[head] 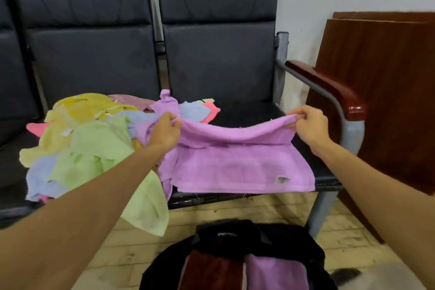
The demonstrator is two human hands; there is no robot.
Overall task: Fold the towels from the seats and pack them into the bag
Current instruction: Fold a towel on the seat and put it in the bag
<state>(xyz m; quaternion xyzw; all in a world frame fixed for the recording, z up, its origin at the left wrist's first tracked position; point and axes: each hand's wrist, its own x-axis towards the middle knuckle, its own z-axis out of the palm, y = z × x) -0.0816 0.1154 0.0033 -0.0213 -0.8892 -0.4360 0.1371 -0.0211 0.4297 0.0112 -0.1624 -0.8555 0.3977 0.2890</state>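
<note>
A purple towel (237,162) lies spread on the right-hand black seat (249,113), its near edge hanging at the seat's front. My left hand (166,130) pinches its far left corner and my right hand (310,125) pinches its far right corner, lifting that far edge above the rest. On the seat to the left sits a heap of loose towels (82,143) in green, yellow, blue and pink. A black bag (235,238) stands open on the floor below, holding a folded purple towel (273,273) and a dark red one (211,271).
A wooden armrest (329,87) on a grey metal frame bounds the seat on the right. Beyond it stands a brown wooden panel (381,92). One light green towel (146,205) droops over the seat's front edge. The floor is pale tile.
</note>
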